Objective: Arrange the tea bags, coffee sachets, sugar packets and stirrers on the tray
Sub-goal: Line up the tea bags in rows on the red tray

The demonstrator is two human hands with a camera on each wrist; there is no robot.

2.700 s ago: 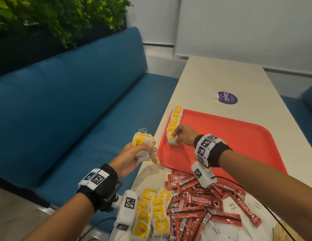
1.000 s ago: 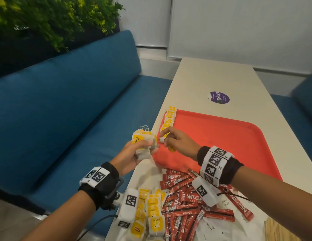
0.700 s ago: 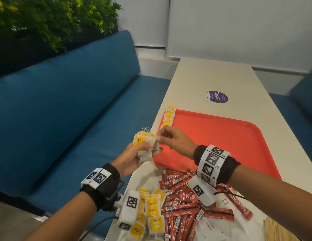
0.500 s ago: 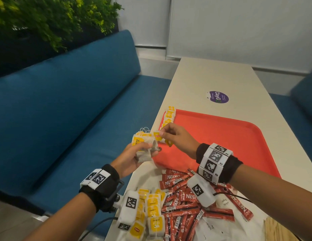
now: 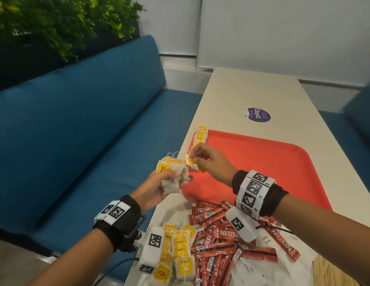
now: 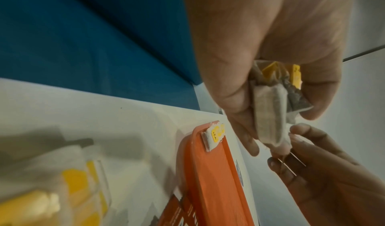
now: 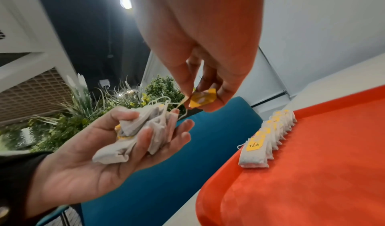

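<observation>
My left hand [image 5: 177, 180] is held off the table's left edge and grips a bunch of tea bags [image 5: 169, 169]; in the right wrist view the tea bags [image 7: 141, 127] lie crumpled in its palm. Just to their right, my right hand [image 5: 193, 156] pinches the yellow tag [image 7: 203, 100] of one bag, whose string still runs into the bunch. A row of several tea bags [image 5: 201, 134] stands along the left rim of the red tray [image 5: 262, 166]. Loose tea bags [image 5: 181, 250], red coffee sachets [image 5: 221, 234], white sugar packets [image 5: 264, 242] and wooden stirrers [image 5: 328, 273] lie on the table in front of me.
The tray lies on a long pale table [image 5: 252, 89] that carries a purple sticker [image 5: 257, 114]. A blue bench [image 5: 76, 131] runs along the table's left side, with plants [image 5: 56, 23] behind it. Apart from the row, the tray floor is bare.
My right hand left the tea bag row on the tray, came back to the left hand's bunch and pinched a yellow tag. The left hand has hardly moved.
</observation>
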